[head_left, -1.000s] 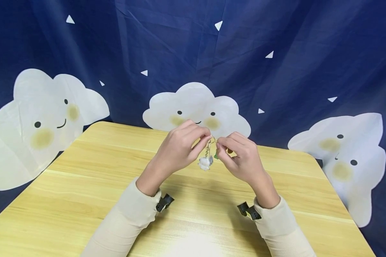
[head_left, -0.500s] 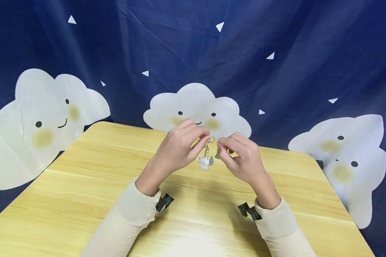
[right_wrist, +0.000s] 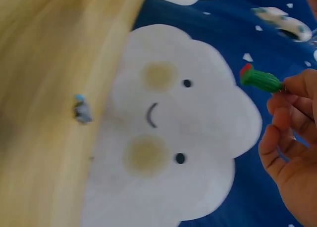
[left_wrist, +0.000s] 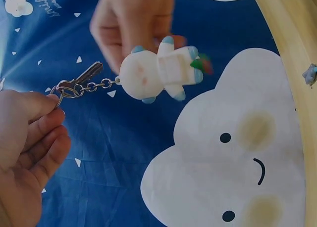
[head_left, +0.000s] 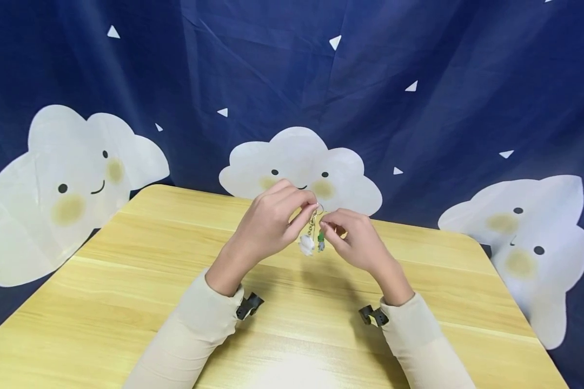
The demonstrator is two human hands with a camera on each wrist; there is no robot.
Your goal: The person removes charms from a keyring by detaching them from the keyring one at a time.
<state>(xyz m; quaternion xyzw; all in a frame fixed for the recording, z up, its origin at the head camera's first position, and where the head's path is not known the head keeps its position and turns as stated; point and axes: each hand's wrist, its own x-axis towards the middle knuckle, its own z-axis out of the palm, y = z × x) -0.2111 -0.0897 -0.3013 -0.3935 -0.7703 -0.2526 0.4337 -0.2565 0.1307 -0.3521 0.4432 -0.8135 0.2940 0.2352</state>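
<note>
Above the table, my left hand (head_left: 278,219) pinches a metal key ring (left_wrist: 62,91). A key (left_wrist: 89,73) and a short chain (left_wrist: 103,83) hang from it. At the chain's end is a white doll keychain (left_wrist: 141,76) with pale blue ends on its limbs. My right hand (head_left: 359,237), close beside, pinches a green ridged cactus-like charm (right_wrist: 262,80) with a red tip by its thin metal end. In the left wrist view the doll partly overlaps my right hand, and the charm shows blurred past the doll's feet.
A small grey figure with a light blue part (right_wrist: 82,110) lies on the wooden table (head_left: 175,259). Behind the table's far edge hangs a dark blue curtain (head_left: 272,65) with white smiling clouds. Black camera mounts (head_left: 250,306) sit at both cuffs.
My right hand has moved left and slightly down, bringing the green charm nearer the doll and in front of the grey figure in the head view. The left hand stays nearly still.
</note>
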